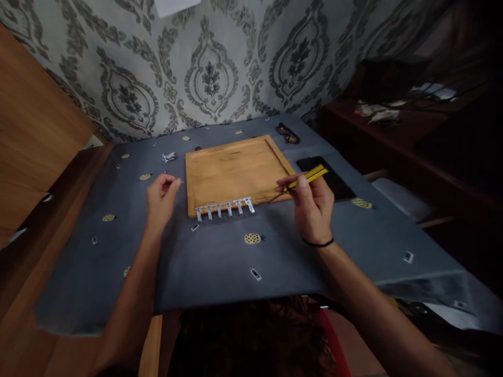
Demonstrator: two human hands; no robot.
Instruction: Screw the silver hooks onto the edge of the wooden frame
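My right hand (pixel 314 207) grips a yellow-and-black screwdriver (pixel 308 178), its thin dark shaft slanting down to the front right edge of a wooden board with a raised rim (pixel 236 173). Off the board's left side, my left hand (pixel 161 201) is raised in a pinch. A tiny thing shows at its fingertips, too small to make out. Along the board's front edge sits a row of several silver metal clips (pixel 229 208), hanging toward me. Another small group of silver clips (pixel 169 156) lies on the cloth beyond my left hand.
A grey-blue tablecloth (pixel 212 262) with pineapple prints covers the table. Dark-framed glasses (pixel 288 133) lie behind the board at right, and a black flat tablet-like object (pixel 334 180) lies beside my right hand. A wooden panel (pixel 35 125) stands at left; patterned wall behind.
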